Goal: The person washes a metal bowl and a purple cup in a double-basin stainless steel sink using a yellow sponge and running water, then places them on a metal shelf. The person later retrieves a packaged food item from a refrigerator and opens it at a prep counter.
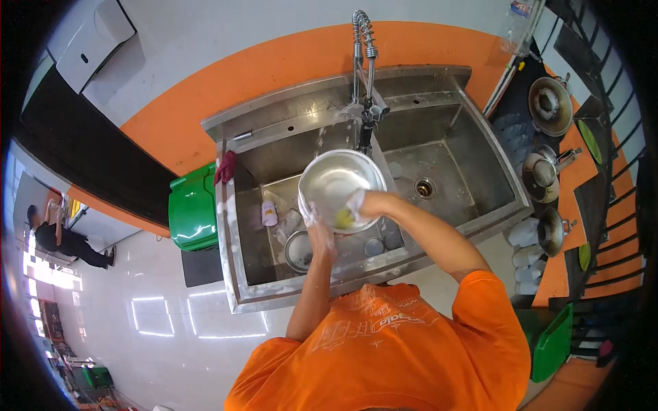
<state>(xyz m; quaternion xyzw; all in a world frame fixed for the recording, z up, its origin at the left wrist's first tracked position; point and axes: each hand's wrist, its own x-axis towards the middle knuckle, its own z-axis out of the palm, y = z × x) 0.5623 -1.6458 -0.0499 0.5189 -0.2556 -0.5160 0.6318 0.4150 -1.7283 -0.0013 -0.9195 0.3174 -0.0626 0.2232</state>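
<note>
A large round metal bowl (334, 177), wet and shiny inside, is tilted above the left basin of a stainless-steel double sink (308, 290). My left hand (320, 231), with suds on its fingers, grips the bowl's near left rim. Inside the bowl's right side, my right hand (367, 204) presses a yellow-green sponge (344, 218), partly blurred, on the inner wall. Below the bowl in the left basin lie a round metal pan (298, 250), partly hidden by my left arm, a pale purple bottle (269, 213) and a small round container (373, 247).
A spring-neck faucet (369, 92) rises behind the divider. The right basin holds a drain (424, 188). A dark red cloth (225, 167) hangs on the left rim beside a green bin (193, 210). Several woks (550, 231) line the right side. Another person (61, 239) stands far left.
</note>
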